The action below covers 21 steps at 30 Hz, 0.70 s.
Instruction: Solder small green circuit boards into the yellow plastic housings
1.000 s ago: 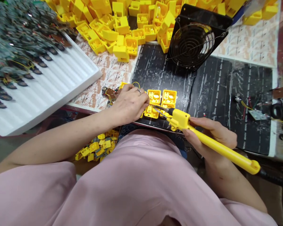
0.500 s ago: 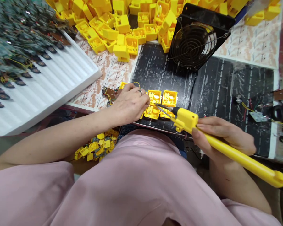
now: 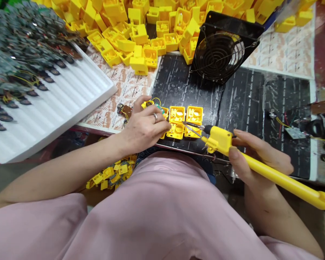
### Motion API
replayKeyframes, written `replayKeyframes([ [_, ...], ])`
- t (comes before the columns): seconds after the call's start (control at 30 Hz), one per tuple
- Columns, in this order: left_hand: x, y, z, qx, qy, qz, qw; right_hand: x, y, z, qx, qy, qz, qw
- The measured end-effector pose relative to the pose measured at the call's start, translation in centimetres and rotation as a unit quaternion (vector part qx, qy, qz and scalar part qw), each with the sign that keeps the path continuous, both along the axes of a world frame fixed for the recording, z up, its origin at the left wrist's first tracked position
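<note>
My right hand [image 3: 262,155] is wrapped around a yellow soldering iron [image 3: 249,162] with a solder-feed nozzle. Its thin metal tip points left, over the small yellow plastic housings [image 3: 177,115] laid in two rows on the black mat. My left hand [image 3: 147,126], with a ring on one finger, is bent over the leftmost housings. Its fingertips are drawn together at their edge, and whatever they pinch is hidden. Beside these fingers show a bit of green circuit board [image 3: 159,107] and a thin yellow wire [image 3: 157,99].
A black fan [image 3: 219,54] stands behind the housings, its cable running over the mat [image 3: 241,108]. Yellow housings [image 3: 138,34] are heaped at the back. A white foam tray [image 3: 97,90] holds wired boards at left. Another wired board [image 3: 296,133] lies at right. More yellow parts [image 3: 108,171] sit below the table.
The soldering iron has drawn back slightly to the right, away from my left hand. My left hand has turned and its fingers have lifted, uncovering the green board and a yellow housing.
</note>
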<state>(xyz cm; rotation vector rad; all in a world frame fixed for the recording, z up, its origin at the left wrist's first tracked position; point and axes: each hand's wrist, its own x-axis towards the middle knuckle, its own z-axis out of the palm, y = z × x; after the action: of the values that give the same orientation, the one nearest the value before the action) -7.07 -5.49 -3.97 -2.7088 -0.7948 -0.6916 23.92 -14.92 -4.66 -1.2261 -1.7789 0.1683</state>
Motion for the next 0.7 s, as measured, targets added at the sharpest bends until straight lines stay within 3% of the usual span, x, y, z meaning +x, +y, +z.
replayKeyframes([
  [0.1,-0.2,-0.1,-0.3,-0.049,0.006,0.007,0.999,0.1,-0.2,0.4,-0.004,0.011,0.021,1.0],
  [0.23,0.0,0.0,-0.4,-0.178,0.049,0.035,0.982,-0.2,0.5,1.2,-0.002,-0.017,0.154,0.988],
  [0.3,0.3,0.0,-0.2,-0.213,0.058,0.046,0.974,-0.3,0.8,1.3,0.008,-0.016,0.189,0.982],
  [0.43,0.9,0.3,0.4,-0.224,0.07,0.058,0.97,-0.5,1.2,1.4,0.018,0.009,0.197,0.98],
  [0.7,2.4,1.2,1.8,-0.236,0.168,0.063,0.955,-1.4,2.1,1.7,0.059,-0.048,0.227,0.971],
])
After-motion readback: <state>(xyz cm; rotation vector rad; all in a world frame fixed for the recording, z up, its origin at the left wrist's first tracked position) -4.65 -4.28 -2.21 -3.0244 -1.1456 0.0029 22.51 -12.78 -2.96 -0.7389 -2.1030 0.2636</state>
